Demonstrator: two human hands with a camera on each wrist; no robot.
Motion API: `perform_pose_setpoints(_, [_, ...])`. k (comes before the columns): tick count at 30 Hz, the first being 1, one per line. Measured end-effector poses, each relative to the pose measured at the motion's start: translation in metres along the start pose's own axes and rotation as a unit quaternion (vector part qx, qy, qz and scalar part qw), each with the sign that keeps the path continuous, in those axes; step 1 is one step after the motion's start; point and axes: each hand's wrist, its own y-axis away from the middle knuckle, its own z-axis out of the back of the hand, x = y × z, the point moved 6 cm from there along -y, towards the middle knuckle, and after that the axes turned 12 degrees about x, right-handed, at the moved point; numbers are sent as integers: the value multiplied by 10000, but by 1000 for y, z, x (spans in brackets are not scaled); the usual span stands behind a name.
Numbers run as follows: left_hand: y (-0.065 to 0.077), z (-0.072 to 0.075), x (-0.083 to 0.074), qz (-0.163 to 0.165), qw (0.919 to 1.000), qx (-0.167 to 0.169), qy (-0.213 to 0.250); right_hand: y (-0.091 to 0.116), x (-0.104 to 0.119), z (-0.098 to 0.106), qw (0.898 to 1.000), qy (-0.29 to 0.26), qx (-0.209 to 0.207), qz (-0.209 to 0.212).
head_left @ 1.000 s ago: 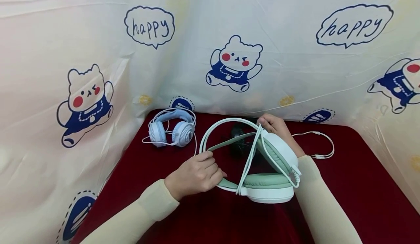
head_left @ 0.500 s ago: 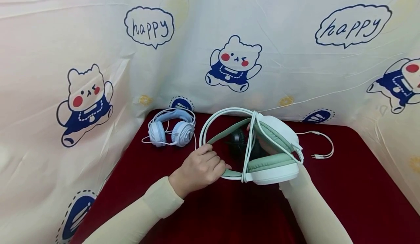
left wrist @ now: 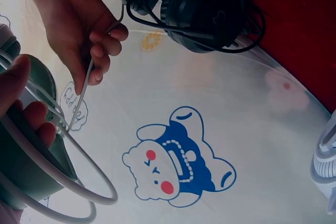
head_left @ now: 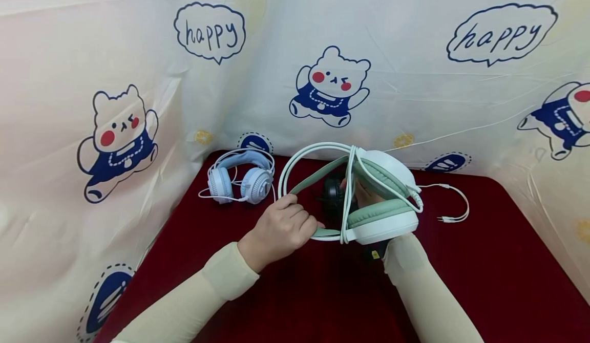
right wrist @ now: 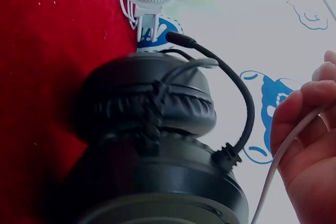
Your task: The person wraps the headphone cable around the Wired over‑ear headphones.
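Note:
White headphones [head_left: 384, 230] with green pads and a green inner strap hang above the table, white cable wound around the headband. My left hand [head_left: 281, 228] grips them by the headband and strap, ear cups pointing right. Behind them, partly hidden in the head view, is my right hand [head_left: 367, 193]. The left wrist view shows this right hand [left wrist: 79, 30] with its fingers curled around the white headphone cable [left wrist: 85, 80]. In the right wrist view the cable [right wrist: 281, 153] crosses the palm. The cable's plug end [head_left: 447, 219] lies on the table to the right.
Black headphones with a boom microphone [right wrist: 231, 87] lie on the red table cover [head_left: 498, 271] behind the held pair. Light blue headphones [head_left: 256, 185] stand at the back left. A printed cloth [head_left: 405, 92] walls in the back and sides.
The white headphones have moved up and away in the head view, still in my left hand. My right hand has gone from the far ear cup to behind the headphones.

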Motion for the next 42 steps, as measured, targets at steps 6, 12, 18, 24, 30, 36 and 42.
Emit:
perform_pose_setpoints(6, [-3,-5,4,199,9993,320,78,13,-11,3,9933,764,-314,-804])
perform_pose_setpoints(12, [-4,-8,8,301,9984,468,77,3,-7,-12,9644,2292,-529,-1206])
perform_pose_setpoints(18, [-4,-10,11,307,9980,556,-40,14,-21,-4,9492,2853,-501,-1227])
perform_pose_setpoints(24, [-5,-11,16,382,9963,755,-179,30,-44,0,9199,3226,-349,-2201])
perform_pose_setpoints(30, [-5,-16,21,457,9939,995,-138,23,-38,-14,8985,3604,-742,-2395])
perform_pose_setpoints(36, [-5,-19,25,565,9914,1171,-123,15,-13,-34,8864,4028,-863,-2113])
perform_pose_setpoints(42, [-7,-20,28,617,9911,1180,-30,24,-21,-33,8875,4035,-737,-2099])
